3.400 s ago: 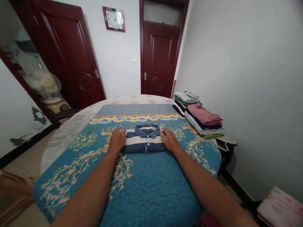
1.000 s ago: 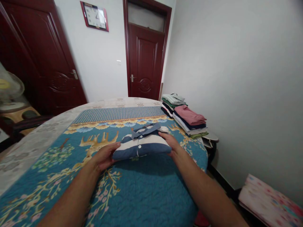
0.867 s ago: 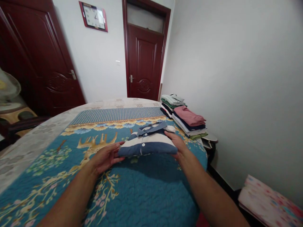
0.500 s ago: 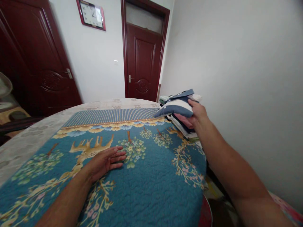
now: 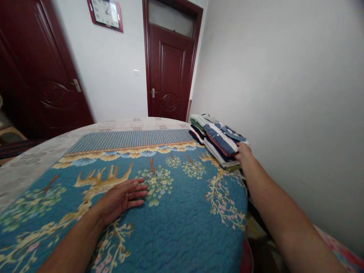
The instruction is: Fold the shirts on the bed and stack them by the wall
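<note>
Folded clothes lie in a stack point(image 5: 217, 154) at the table's far right, against the wall. On top is a blue-and-white striped shirt point(image 5: 223, 138) with its collar showing. My right hand point(image 5: 243, 152) pinches the near right corner of this shirt, fingers partly hidden behind the edge. A second pile with a pale green garment point(image 5: 200, 119) on top touches it on the left. My left hand point(image 5: 123, 199) rests on the teal quilted cover point(image 5: 176, 212), holding nothing, its fingers apart and pointing right.
The cover lies over a round table with a pale patterned cloth point(image 5: 28, 163). A white wall point(image 5: 284, 94) rises close behind the clothes and along my right arm. Two dark red doors and a wall clock point(image 5: 106, 14) are beyond the table.
The striped shirt has come down from a raised, bent position and now lies flat on the stack. My right hand has lowered with it. My left hand has stayed on the cover.
</note>
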`<action>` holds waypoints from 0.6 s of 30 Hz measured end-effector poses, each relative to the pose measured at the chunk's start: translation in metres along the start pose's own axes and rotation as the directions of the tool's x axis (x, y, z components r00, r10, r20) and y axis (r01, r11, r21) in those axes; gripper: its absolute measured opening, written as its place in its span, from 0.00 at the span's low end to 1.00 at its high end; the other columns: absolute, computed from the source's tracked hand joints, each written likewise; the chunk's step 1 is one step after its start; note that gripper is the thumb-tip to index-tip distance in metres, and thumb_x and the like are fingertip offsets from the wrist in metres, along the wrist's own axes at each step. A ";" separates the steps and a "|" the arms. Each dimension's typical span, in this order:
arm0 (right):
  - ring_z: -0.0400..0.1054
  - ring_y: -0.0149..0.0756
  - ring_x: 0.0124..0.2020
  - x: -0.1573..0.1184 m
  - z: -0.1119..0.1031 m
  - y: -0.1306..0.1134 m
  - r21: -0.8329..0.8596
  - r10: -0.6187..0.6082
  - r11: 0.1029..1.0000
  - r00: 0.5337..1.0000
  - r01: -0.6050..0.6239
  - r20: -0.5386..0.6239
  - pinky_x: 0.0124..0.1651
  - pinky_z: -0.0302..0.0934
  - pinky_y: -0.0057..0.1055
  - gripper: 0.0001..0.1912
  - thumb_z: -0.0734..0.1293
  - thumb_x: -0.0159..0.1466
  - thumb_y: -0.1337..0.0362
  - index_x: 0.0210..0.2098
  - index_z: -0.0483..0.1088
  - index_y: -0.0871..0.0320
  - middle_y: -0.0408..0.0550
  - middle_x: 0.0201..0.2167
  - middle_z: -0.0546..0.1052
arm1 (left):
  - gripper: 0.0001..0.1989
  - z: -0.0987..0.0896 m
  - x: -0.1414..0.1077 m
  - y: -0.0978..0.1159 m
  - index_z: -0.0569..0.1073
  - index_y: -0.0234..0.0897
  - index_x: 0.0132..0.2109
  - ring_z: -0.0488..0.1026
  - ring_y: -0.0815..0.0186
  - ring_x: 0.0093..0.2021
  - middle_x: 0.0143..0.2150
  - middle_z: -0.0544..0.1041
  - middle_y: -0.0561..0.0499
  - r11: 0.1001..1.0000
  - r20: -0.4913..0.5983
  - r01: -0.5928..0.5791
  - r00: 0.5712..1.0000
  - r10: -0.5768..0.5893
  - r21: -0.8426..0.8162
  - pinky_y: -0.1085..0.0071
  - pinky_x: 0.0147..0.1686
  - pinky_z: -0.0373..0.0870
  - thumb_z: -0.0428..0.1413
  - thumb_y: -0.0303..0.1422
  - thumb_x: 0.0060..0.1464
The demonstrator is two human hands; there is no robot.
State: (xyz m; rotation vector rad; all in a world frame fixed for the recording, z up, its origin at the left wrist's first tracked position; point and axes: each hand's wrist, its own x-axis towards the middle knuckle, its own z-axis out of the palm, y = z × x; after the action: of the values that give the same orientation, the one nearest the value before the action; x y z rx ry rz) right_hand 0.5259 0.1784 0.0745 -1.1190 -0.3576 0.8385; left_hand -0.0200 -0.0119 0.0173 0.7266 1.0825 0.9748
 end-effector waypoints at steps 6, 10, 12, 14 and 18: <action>0.77 0.31 0.28 0.001 0.000 0.005 0.007 -0.083 0.996 0.986 0.085 -0.142 0.39 0.79 0.32 0.14 0.68 0.63 0.72 0.48 0.70 0.56 0.37 0.32 0.80 | 0.26 0.001 -0.002 0.000 0.76 0.34 0.60 0.86 0.53 0.47 0.57 0.84 0.33 1.000 -0.002 -0.003 1.000 0.003 0.010 0.61 0.42 0.87 0.70 0.34 0.57; 0.77 0.33 0.30 -0.005 -0.009 0.012 -0.003 -0.074 0.997 0.987 0.074 -0.144 0.39 0.79 0.33 0.17 0.69 0.60 0.71 0.48 0.70 0.55 0.37 0.32 0.79 | 0.25 0.002 -0.003 0.000 0.76 0.33 0.60 0.86 0.53 0.46 0.56 0.84 0.33 1.000 -0.006 -0.009 1.000 0.009 0.000 0.61 0.41 0.87 0.71 0.33 0.57; 0.79 0.36 0.34 -0.008 -0.018 0.010 -0.055 -0.100 0.994 0.986 0.093 -0.134 0.42 0.80 0.36 0.18 0.69 0.60 0.68 0.51 0.71 0.55 0.41 0.37 0.81 | 0.25 0.002 -0.003 0.000 0.76 0.33 0.60 0.86 0.54 0.46 0.56 0.84 0.33 1.000 -0.008 -0.010 1.000 0.010 0.004 0.61 0.41 0.87 0.70 0.33 0.58; 0.80 0.43 0.44 -0.012 -0.028 0.005 -0.224 -0.202 0.961 0.967 0.164 -0.157 0.49 0.79 0.42 0.22 0.69 0.61 0.64 0.55 0.72 0.56 0.48 0.44 0.82 | 0.24 0.002 -0.003 -0.001 0.76 0.34 0.60 0.86 0.54 0.46 0.56 0.84 0.33 1.000 -0.008 -0.011 1.000 0.011 0.008 0.61 0.42 0.87 0.70 0.33 0.58; 0.70 0.57 0.65 -0.023 -0.047 -0.009 -0.707 -0.618 0.619 0.767 0.342 -0.171 0.70 0.65 0.50 0.36 0.68 0.62 0.60 0.68 0.66 0.66 0.66 0.63 0.75 | 0.24 0.001 -0.002 -0.001 0.76 0.34 0.60 0.86 0.54 0.47 0.56 0.84 0.34 1.000 -0.009 -0.015 1.000 0.015 0.016 0.60 0.43 0.87 0.70 0.34 0.59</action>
State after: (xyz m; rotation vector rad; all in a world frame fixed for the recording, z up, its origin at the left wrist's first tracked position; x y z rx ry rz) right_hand 0.5447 0.1297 0.0660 -1.6935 -0.5994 -0.0671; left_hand -0.0185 -0.0147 0.0174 0.7446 1.0948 0.9839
